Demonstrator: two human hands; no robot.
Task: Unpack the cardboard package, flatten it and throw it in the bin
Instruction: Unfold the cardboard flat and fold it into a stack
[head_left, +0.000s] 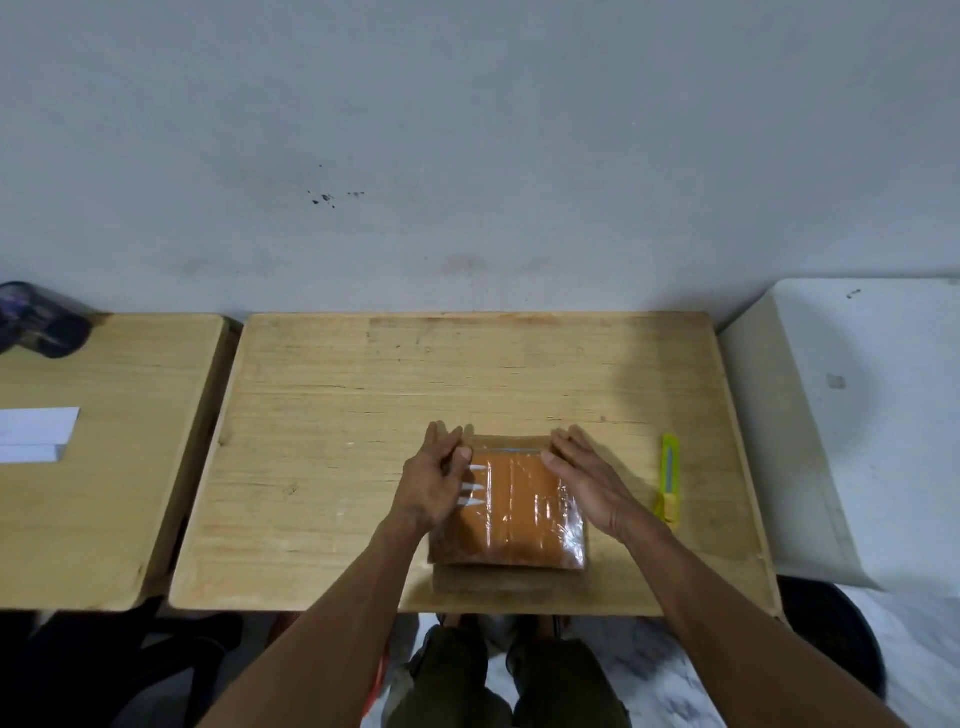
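Observation:
A flat brown cardboard package (511, 512), wrapped in shiny clear tape, lies near the front edge of the wooden table (337, 415). My left hand (434, 483) rests against the package's left side, fingers stretched toward its far left corner. My right hand (584, 475) lies along its right side with the fingers flat on the far right corner. Both hands press on the package rather than grip it. A flap or second cardboard layer shows under the near edge.
A yellow utility knife (669, 478) lies right of the package. A second wooden table (114, 467) on the left holds white paper (36, 434) and a dark object (36, 319). A white surface (857, 415) stands at the right. A dark round bin (836, 634) sits below it.

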